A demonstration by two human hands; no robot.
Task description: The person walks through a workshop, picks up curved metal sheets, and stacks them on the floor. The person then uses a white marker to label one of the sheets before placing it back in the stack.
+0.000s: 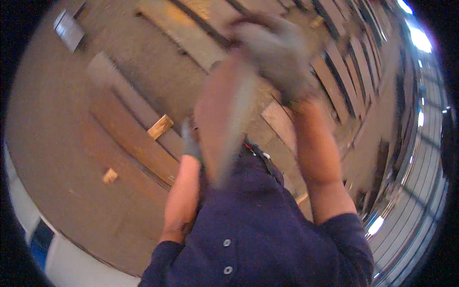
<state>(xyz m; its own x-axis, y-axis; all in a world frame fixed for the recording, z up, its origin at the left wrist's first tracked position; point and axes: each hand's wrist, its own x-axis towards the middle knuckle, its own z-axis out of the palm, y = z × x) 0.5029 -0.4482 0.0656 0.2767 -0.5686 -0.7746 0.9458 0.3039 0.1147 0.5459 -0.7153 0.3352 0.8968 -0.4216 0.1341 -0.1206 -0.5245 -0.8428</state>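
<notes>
A rust-brown flat plate (217, 107) with a paler greyish edge stands tilted in front of my torso, smeared by motion. My right hand (275, 52), in a grey work glove, is raised at the plate's upper end and appears closed on it. Lower down, at the plate's left edge, my gloved left hand (190, 141) grips it, with most of its fingers hidden behind the plate.
Long rusty flat bars (134, 134) lie on the brown floor to the left, with a small wood block (160, 126) on them. Another wood block (110, 176) is nearer. More bars (334, 83) lie in rows at right. A pale metal piece (69, 29) is far left.
</notes>
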